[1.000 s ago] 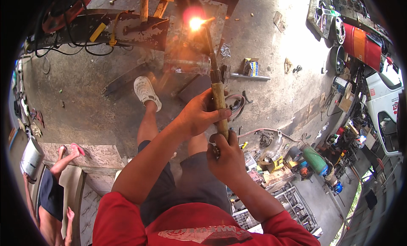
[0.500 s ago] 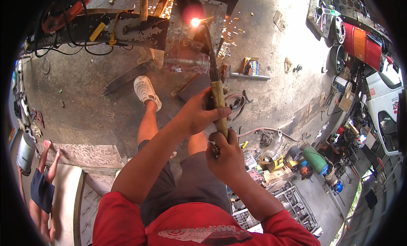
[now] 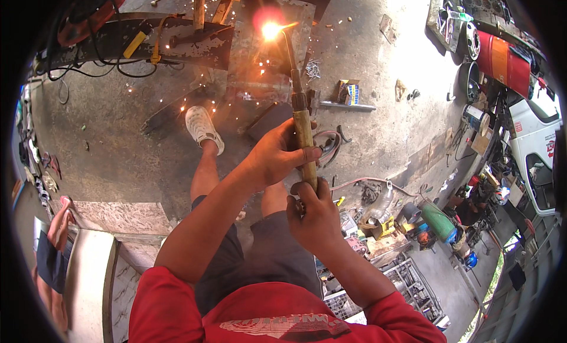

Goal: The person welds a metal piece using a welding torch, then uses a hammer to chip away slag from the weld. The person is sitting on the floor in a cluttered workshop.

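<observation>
Amid glare (image 3: 271,30), torch tip (image 3: 286,37) indistinct.

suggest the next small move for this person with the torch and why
Probably slide the white clog back slightly, with the left hand and right hand steady on the torch. Sparks are scattered near its toe, and the leg above it is bare, so a little more room seems safer.
</observation>
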The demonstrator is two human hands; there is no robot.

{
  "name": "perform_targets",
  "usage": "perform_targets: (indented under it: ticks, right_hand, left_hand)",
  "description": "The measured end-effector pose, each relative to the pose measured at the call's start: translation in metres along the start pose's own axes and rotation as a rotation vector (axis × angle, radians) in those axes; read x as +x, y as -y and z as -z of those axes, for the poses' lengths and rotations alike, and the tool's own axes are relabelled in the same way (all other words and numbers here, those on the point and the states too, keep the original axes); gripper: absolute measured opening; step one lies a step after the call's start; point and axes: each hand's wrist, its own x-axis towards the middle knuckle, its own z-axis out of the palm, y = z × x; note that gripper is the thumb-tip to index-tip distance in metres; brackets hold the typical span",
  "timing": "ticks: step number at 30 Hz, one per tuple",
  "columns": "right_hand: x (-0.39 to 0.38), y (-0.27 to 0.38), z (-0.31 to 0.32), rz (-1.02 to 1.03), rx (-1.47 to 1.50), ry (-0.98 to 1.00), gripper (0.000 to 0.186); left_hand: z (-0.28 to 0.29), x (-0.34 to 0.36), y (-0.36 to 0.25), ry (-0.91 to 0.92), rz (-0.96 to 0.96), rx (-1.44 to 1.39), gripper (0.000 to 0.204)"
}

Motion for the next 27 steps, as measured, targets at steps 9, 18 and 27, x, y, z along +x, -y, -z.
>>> perform_targets:
  ticks: [9,18,27]
  right_hand:
    - [0.0004,-0.0003,0.0021,0.005,-0.004,0.004,0.023]
    - [0.0010,0.0013,0.0042,-0.019,0.003,0.015,0.023]
    - [-0.0035,0.0002,0.0060,-0.037,0.001,0.025,0.021]
  left_hand:
    - [-0.0001,0.0035,0.0071,-0.016,-0.015,-0.016,0.063]
    - [-0.0015,0.0028,0.0024,-0.023,0.016,-0.001,0.064]
    - [-0.0074,-0.0015,-0.0025,-0.038,0.098,0.031,0.070]
